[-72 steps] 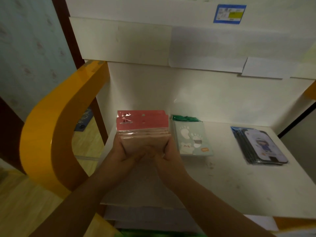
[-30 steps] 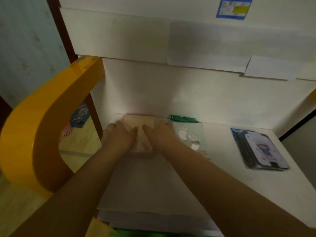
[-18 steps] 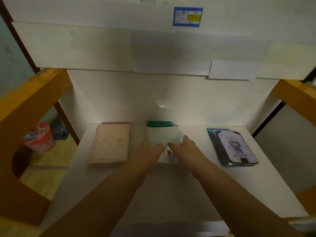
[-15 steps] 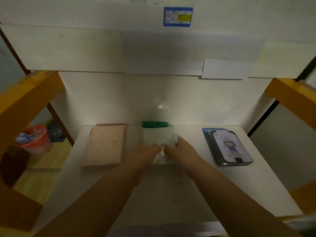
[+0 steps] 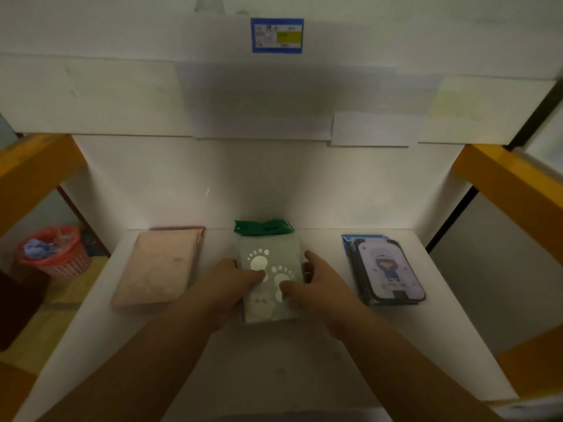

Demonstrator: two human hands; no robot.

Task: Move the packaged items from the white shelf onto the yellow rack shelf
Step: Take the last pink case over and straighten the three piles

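Observation:
Three stacks of packaged items lie on the white shelf (image 5: 274, 360). In the middle is a pale green pack with white footprints and a dark green header (image 5: 268, 254). My left hand (image 5: 231, 278) grips its left edge with the thumb on top. My right hand (image 5: 316, 281) grips its right edge, thumb on the front and index finger along the side. A pink stack (image 5: 155, 266) lies to the left. To the right lies a blue stack with a cartoon figure (image 5: 387, 269). Yellow rack beams (image 5: 511, 184) frame both sides.
A white panel with a blue and yellow label (image 5: 276, 35) overhangs the shelf and limits headroom. Below left, a red basket (image 5: 54, 254) stands on the wooden floor. The left yellow beam (image 5: 30, 169) slants past the shelf's left edge.
Both hands let go of the pink stack at the shelf's left and moved right onto the green footprint pack, which they now hold. The view swung right and centred on the shelf.

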